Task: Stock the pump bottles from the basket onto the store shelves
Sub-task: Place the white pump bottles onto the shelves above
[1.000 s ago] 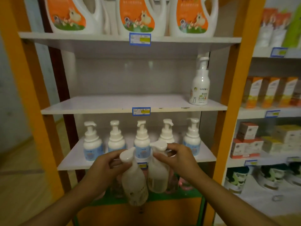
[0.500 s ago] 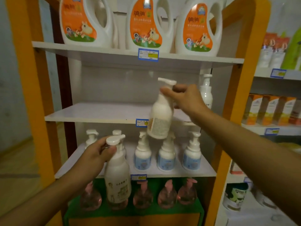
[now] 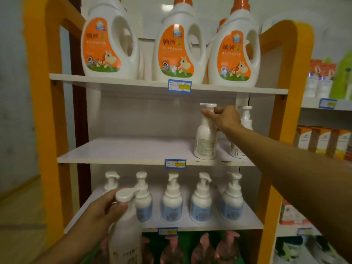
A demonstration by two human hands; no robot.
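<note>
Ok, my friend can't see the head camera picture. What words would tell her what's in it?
The right hand sets a white pump bottle on the middle shelf, beside another bottle. The left hand holds a second one lower down. Big jugs stand above.

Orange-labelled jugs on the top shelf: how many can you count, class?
3 in the front row: left jug, middle jug, right jug. An orange cap behind the right one suggests more are hidden.
</note>
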